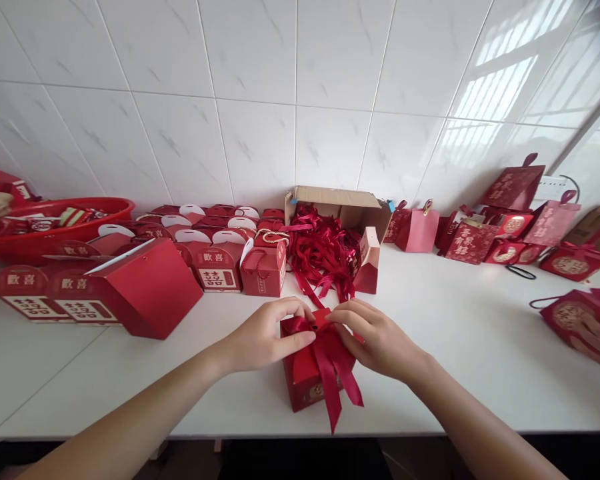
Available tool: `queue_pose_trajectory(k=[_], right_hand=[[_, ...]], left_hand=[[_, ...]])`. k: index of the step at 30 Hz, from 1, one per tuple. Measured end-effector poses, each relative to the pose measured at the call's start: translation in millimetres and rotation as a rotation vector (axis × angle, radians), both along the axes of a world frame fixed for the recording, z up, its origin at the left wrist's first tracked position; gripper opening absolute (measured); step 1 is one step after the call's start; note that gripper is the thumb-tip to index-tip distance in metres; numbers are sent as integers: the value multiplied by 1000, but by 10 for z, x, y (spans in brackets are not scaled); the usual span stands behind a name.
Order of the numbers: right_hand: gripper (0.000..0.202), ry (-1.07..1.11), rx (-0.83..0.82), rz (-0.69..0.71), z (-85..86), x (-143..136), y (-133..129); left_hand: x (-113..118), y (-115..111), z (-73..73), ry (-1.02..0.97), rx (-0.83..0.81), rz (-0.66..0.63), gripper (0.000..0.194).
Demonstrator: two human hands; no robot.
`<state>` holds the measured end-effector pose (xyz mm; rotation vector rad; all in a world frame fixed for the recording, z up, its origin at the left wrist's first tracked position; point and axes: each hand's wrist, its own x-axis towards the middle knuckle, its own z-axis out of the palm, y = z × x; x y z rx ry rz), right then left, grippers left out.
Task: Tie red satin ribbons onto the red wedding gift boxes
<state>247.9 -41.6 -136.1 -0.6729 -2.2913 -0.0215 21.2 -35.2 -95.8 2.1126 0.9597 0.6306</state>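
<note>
A small red gift box (300,383) stands near the table's front edge, straight before me. A dark red satin ribbon (331,373) is tied in a bow on its top, and two tails hang over the front. My left hand (267,335) pinches the bow's left side between thumb and fingers. At the other side, my right hand (380,339) has its fingers closed on the ribbon's right loop. Part of the knot is hidden by the fingers.
Behind the box, a cardboard carton (330,195) spills loose red ribbons (325,247). Rows of red boxes (217,267) and a red basin (115,208) fill the left. Decorated boxes (467,241) stand at right, where another person's hand (597,343) touches a red box (563,317).
</note>
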Motion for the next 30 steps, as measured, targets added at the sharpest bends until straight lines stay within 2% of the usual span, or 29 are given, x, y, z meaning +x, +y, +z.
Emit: queue_pose_trajectory(k=[4,13,22,25,30], right_hand=[[27,115,-143,24,-12,-10,7],[23,314,-155,74,13,-44,-17],[21,588,-492,145,-44,-129,-64],[18,612,-515,111,-57,-162,-73],[28,515,-510,4,-21,-231,-133]], left_hand=[[20,31,-52,-52,-39,7,13],[100,38,-148,-115,-62,45,12],[84,41,-208,-133,-62,51,9],[101,28,-209,-149,-61,48,12],[134,-1,-200,-149,-21,63,17]])
